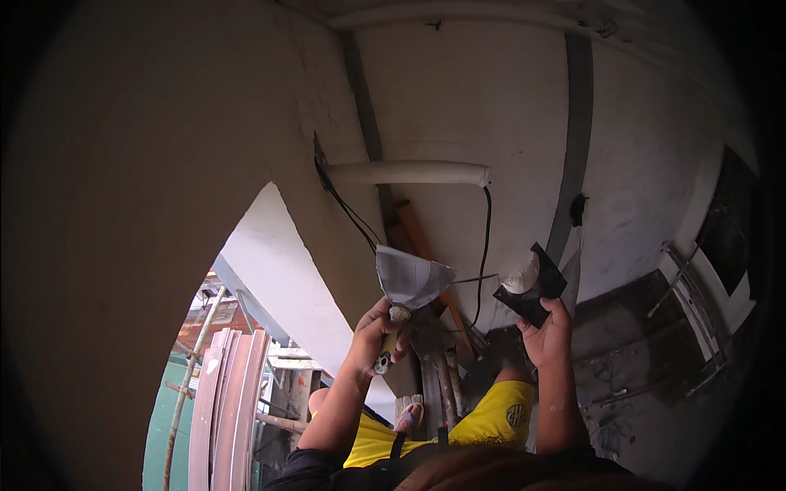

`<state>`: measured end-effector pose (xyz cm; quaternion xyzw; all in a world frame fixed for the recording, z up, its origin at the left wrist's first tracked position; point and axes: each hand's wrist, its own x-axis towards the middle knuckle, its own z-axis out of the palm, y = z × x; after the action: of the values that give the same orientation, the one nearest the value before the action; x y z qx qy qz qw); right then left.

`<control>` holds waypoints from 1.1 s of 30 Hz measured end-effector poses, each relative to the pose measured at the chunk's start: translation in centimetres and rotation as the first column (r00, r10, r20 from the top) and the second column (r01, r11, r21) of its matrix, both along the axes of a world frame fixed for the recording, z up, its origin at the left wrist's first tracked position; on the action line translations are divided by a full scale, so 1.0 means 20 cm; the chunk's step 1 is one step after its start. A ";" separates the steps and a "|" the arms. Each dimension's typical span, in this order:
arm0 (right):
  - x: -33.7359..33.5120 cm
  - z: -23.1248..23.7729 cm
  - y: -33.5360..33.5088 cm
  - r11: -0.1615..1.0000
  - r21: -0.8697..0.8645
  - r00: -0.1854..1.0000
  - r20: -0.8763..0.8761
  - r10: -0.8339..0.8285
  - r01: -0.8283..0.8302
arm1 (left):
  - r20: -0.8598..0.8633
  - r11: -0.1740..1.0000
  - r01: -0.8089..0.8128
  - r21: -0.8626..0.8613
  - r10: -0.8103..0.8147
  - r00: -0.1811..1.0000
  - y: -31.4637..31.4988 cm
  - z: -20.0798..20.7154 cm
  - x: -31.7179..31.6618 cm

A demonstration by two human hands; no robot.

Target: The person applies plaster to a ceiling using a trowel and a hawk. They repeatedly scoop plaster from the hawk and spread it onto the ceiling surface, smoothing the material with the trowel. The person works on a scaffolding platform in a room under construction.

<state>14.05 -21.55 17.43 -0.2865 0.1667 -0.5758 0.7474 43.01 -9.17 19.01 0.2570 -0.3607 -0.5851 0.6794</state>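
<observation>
My left hand (375,334) is closed round the handle of a wide putty knife (413,277). The knife's grey, fan-shaped blade points up and away from me, and a pale lump sits where blade meets handle. To the right, my right hand (547,337) grips the lower edge of a black flat square plate (547,286), tilted in the air. A mound of white putty (521,275) lies on the plate's upper left part. Blade and plate are apart, with a gap between them.
A white pipe (409,172) juts along the wall, with black cables (486,245) hanging from it. Orange-brown boards (422,237) lean behind the knife. At lower left, an opening shows reddish-brown panels (233,393) and a pole (192,385). A ladder-like frame (696,303) stands at right.
</observation>
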 end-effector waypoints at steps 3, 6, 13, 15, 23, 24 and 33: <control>0.02 -0.03 -0.01 0.998 0.053 1.000 -0.002 -0.016 0.016 | 0.072 0.998 -0.055 -0.037 0.057 0.996 0.02 0.05 0.02; 0.02 -0.03 0.00 0.999 0.033 1.000 -0.014 0.009 -0.009 | 0.244 0.976 -0.198 -0.090 0.215 0.946 0.02 0.15 0.03; -0.01 -0.09 0.01 0.999 0.034 1.000 -0.022 0.016 -0.016 | 0.299 0.860 -0.392 -0.328 0.488 0.820 -0.03 0.43 -0.02; -0.02 -0.11 0.00 0.999 0.041 0.999 -0.026 0.028 -0.027 | 0.299 0.803 -0.435 -0.407 0.567 0.768 -0.05 0.51 -0.03; -0.02 -0.09 0.01 0.998 0.054 0.999 -0.043 -0.022 0.024 | 0.325 0.810 -0.407 -0.421 0.554 0.767 -0.07 0.53 -0.01; -0.03 -0.10 0.01 0.996 0.072 0.998 -0.041 -0.039 0.042 | 0.343 0.822 -0.400 -0.406 0.543 0.767 -0.06 0.52 -0.01; 0.00 -0.04 0.01 0.999 0.035 1.000 -0.018 -0.008 0.009 | 0.310 0.924 -0.307 -0.228 0.368 0.877 0.01 0.37 0.00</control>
<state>14.12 -21.42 16.60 -0.2778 0.1846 -0.5735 0.7482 43.02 -9.05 26.33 0.3554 -0.4732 -0.3694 0.7165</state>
